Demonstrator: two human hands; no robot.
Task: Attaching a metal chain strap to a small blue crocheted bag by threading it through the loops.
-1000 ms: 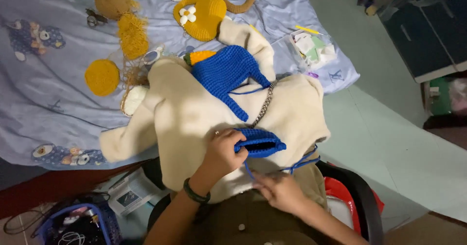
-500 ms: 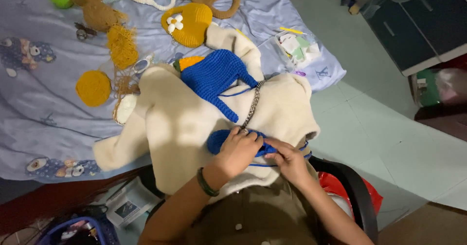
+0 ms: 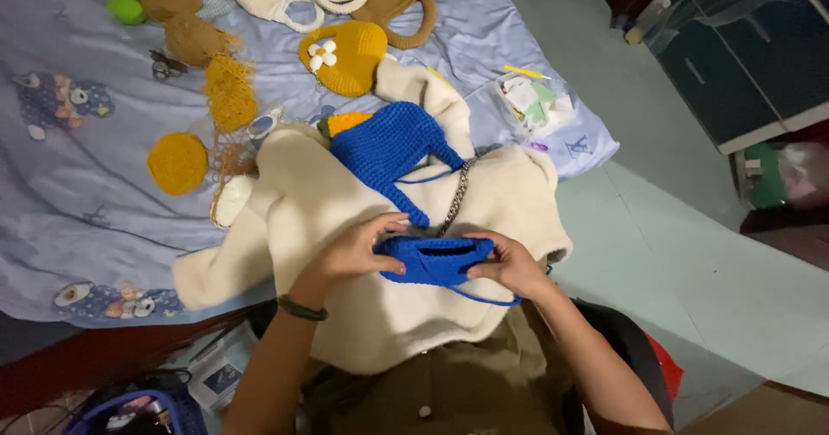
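Blue crocheted pouch, small and flat, lies on the cream fleece garment spread over our lap, near the middle of the view. Behind the garment, a pale blue bedsheet carries the other crochet work. On the garment's upper part rests a larger blue crocheted piece beside a metal chain. Farther up sits a yellow bag with a white flower; a yellow disc lies to the left. Our left hand pinches the pouch's left end, fingers narrow on the fabric; our right hand grips the right end likewise. In our judgement, keeping even tension at both ends holds the opening straight. A thin blue cord trails below the right hand.
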